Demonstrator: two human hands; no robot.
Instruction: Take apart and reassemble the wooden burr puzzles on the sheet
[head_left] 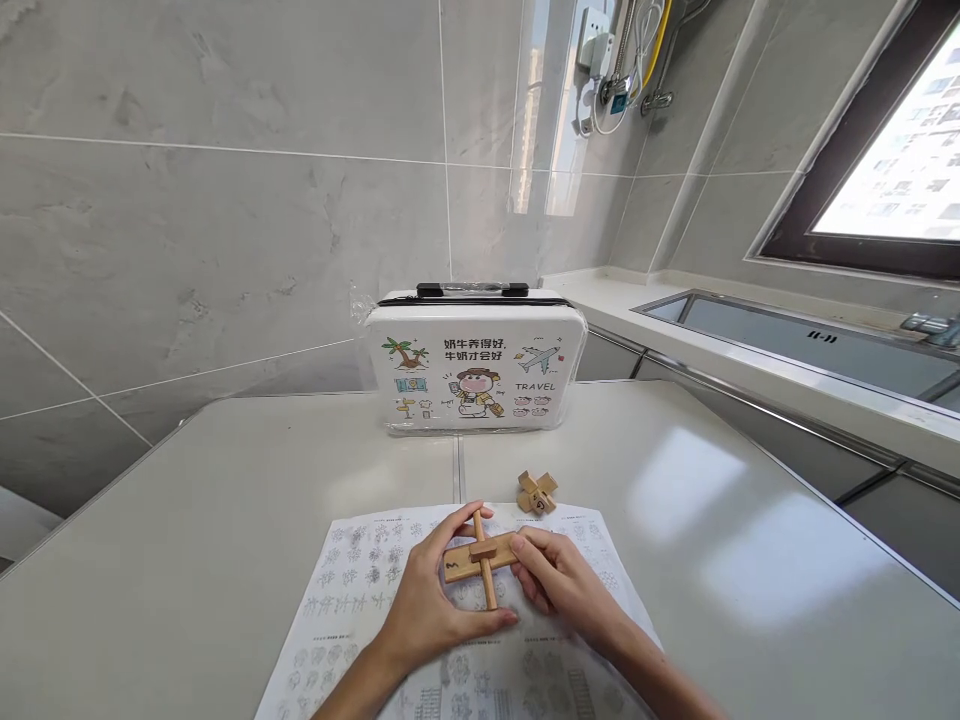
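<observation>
Between my hands, above a printed sheet, is a wooden puzzle (461, 563) of crossed pieces: a flat bar with a dark mark at its left end, a round rod through it and a small block at the crossing. My left hand (427, 595) grips the rod by its two ends, fingers at the far end and thumb at the near end. With thumb and fingers, my right hand (559, 575) pinches the right end of the flat bar. The paper sheet (322, 640) carries rows of small line drawings and lies under both hands.
An assembled wooden burr puzzle (537, 493) with a marked face sits at the sheet's far edge. Behind it, a white plastic-wrapped case (480, 365) with cartoon prints stands against the tiled wall. A sink (795, 330) is set into the counter on the right.
</observation>
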